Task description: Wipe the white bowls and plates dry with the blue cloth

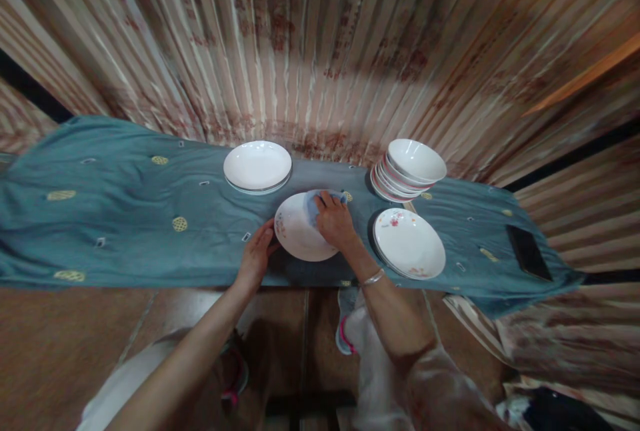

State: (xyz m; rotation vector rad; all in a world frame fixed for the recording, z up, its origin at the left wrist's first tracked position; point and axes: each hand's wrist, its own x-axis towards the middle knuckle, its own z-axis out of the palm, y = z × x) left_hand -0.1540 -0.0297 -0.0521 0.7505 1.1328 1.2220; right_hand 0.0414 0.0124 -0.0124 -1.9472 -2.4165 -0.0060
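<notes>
A white plate (300, 238) with a floral print near its rim is at the middle of the cloth-covered table. My left hand (259, 251) grips its left edge, thumb by the rim and fingers partly hidden beneath. On the plate's right side, my right hand (333, 218) presses a light blue cloth (313, 208) against the surface, fingers bent over it. A silvery bangle circles my right wrist. Close to the right hand lies a small stack of white plates (410, 244) with red flowers.
Plain white plates (257, 166) are stacked at the back, left of centre. A stack of bowls (417, 161) stands back right. A dark flat object (529, 252), perhaps a phone, lies at the right end of the teal tablecloth (130, 218). Pleated curtains (300, 51) hang behind.
</notes>
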